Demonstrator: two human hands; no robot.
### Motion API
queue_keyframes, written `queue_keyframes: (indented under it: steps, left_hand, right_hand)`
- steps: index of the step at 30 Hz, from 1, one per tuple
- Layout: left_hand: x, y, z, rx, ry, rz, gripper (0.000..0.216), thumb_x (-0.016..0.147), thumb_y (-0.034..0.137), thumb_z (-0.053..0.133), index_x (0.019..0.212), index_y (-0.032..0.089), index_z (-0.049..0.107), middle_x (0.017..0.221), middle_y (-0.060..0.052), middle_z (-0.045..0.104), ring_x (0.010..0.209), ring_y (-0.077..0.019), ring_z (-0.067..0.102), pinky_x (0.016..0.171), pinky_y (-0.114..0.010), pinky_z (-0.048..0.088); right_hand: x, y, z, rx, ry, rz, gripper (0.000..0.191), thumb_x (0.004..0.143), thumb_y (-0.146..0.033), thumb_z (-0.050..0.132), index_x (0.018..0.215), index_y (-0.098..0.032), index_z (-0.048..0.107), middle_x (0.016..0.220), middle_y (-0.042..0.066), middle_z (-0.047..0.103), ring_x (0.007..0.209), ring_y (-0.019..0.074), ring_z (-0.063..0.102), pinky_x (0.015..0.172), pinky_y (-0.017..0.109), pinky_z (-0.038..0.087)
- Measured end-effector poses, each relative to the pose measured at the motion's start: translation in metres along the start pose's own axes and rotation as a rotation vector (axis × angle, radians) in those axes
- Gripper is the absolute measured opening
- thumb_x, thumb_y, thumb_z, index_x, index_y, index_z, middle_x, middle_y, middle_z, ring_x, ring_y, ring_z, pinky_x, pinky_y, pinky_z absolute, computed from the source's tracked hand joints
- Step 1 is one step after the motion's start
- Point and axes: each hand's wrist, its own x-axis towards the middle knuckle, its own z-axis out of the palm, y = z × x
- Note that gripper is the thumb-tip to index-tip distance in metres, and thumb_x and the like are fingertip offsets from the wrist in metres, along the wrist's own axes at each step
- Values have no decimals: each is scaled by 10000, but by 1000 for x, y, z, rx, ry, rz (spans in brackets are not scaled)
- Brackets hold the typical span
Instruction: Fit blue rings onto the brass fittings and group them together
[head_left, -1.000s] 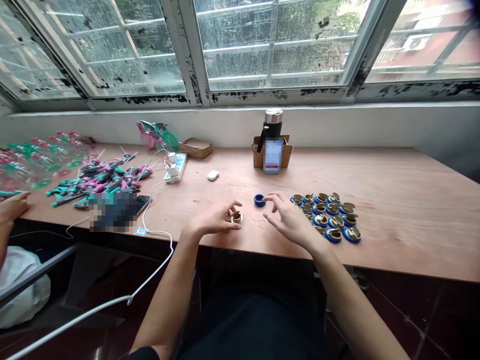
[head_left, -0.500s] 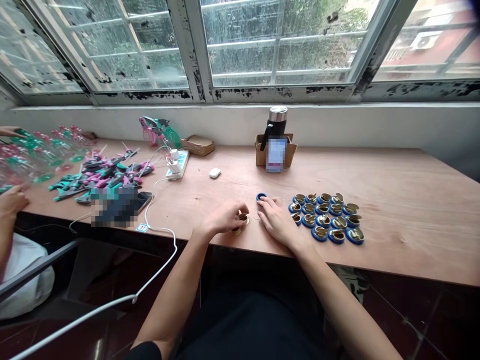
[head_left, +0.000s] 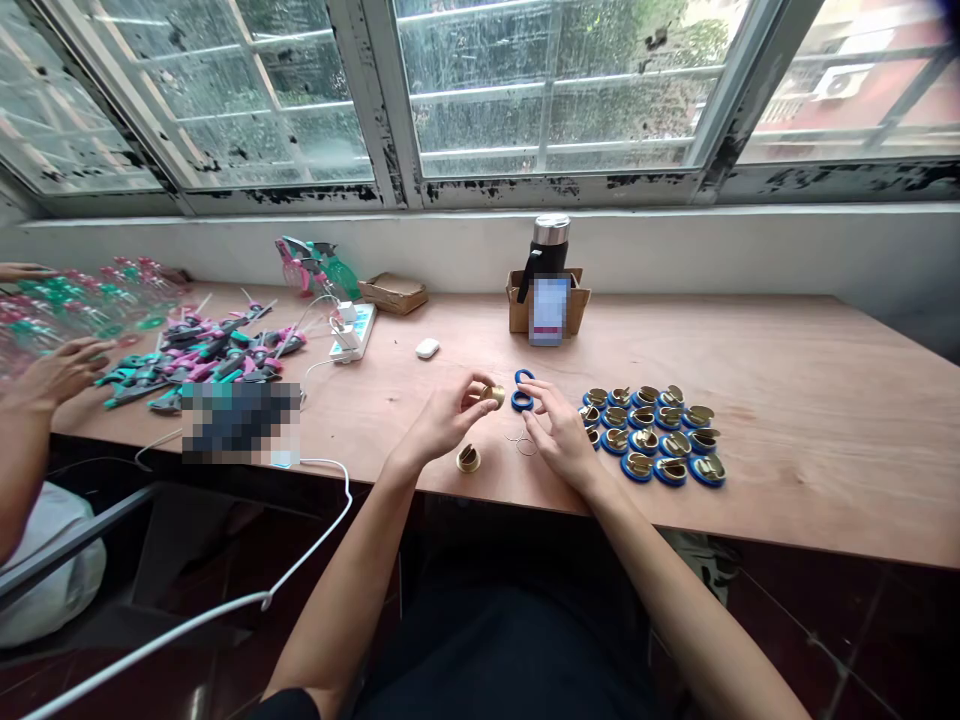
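Pinched in the fingers of my left hand (head_left: 444, 418) is a round gold metal piece (head_left: 493, 396), held up off the tabletop. A second gold metal piece (head_left: 468, 458) sits on the wood below that hand. My right hand (head_left: 561, 436) is open, thumb and fingers apart, beside two blue rings. The nearer blue ring (head_left: 514, 402) is at its fingertips; whether they touch it I cannot tell. The farther blue ring (head_left: 519, 375) lies just beyond. A thin loose thread or wire (head_left: 525, 445) lies near my right thumb.
Several blue-ringed gold pieces (head_left: 643, 442) stand in rows at right. A flask (head_left: 551, 258) rises from a cardboard box (head_left: 519, 315). At left are spray heads (head_left: 217, 345), bottles (head_left: 105, 310), a power strip (head_left: 360, 328), a white cable (head_left: 348, 490) and another person's hand (head_left: 64, 375).
My left hand has lifted a gold piece from the table, uncovering the other. My right fingers have opened out, and two blue rings now show. The other person's hand has moved right.
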Motion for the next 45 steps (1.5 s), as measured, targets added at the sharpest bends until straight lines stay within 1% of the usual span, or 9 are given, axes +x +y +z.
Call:
queue_keyframes:
  steps: [5, 8, 12, 15, 20, 23, 29, 35, 45]
  left_hand:
    - [-1, 6, 3, -91, 48, -93, 436, 832, 474, 851, 1119, 184, 697, 1002, -66, 753, 954, -210, 712, 835, -319, 579]
    - [0, 4, 4, -153, 32, -141, 493, 804, 486, 879, 1160, 170, 751, 907, -56, 757, 877, -198, 701, 799, -321, 565]
    - [3, -1, 7, -226, 5, -122, 543, 789, 484, 901, 1216, 165, 798, 1063, -112, 813, 1023, -247, 730, 927, -371, 571]
    - [4, -1, 9, -275, -31, -77, 496, 819, 464, 881, 1220, 179, 815, 1209, -133, 809, 1187, -298, 717, 1066, -424, 545]
    - [1, 10, 12, -316, -101, -68, 498, 844, 452, 852, 1268, 195, 804, 1285, -124, 796, 1234, -319, 710, 1167, -484, 494]
    - [0, 17, 13, -305, -133, -58, 446, 886, 432, 800, 1266, 198, 805, 1289, -123, 794, 1232, -307, 711, 1155, -461, 500]
    - [2, 15, 17, -287, -122, -57, 330, 920, 354, 710, 1174, 179, 827, 1176, -112, 815, 1174, -282, 724, 1083, -410, 535]
    - [2, 7, 20, -334, -7, -118, 508, 901, 307, 722, 1386, 161, 687, 1112, -109, 780, 1074, -257, 737, 1017, -433, 577]
    - [0, 17, 26, -360, -21, -100, 454, 935, 276, 670, 1370, 149, 648, 1077, -101, 764, 1074, -247, 732, 977, -402, 596]
  right_hand:
    - [0, -8, -5, 111, 193, 67, 123, 1030, -306, 624, 1098, -247, 708, 1091, 88, 771, 1007, 266, 744, 902, 448, 633]
    - [-2, -7, -4, 194, 234, 101, 119, 1012, -346, 677, 1082, -251, 685, 1062, 79, 758, 990, 262, 747, 947, 466, 631]
    - [-3, -7, -1, 317, 185, 58, 125, 992, -336, 723, 1075, -259, 669, 1094, 76, 736, 1203, 289, 711, 1095, 506, 583]
    - [-4, -9, 0, 343, 140, 31, 147, 988, -318, 735, 1108, -264, 669, 1128, 75, 721, 1174, 276, 713, 1092, 504, 588]
    - [-2, -11, -1, 273, 95, 18, 317, 975, -339, 748, 1275, -274, 664, 1252, 98, 673, 1134, 267, 711, 1030, 475, 626]
    - [-1, -12, -3, 259, 79, 4, 377, 968, -333, 754, 1329, -263, 668, 1310, 108, 652, 1137, 265, 714, 1006, 461, 633]
    - [-2, -13, -3, 277, 38, 38, 335, 970, -339, 765, 1289, -265, 694, 1218, 89, 735, 1090, 264, 720, 991, 469, 626]
    - [-2, -8, -2, 292, 34, 51, 399, 942, -374, 807, 1307, -264, 690, 1209, 85, 736, 1049, 254, 724, 960, 462, 627]
    - [-3, -6, 1, 366, 15, 106, 394, 923, -432, 832, 1229, -237, 678, 1119, 77, 778, 937, 228, 759, 852, 405, 644]
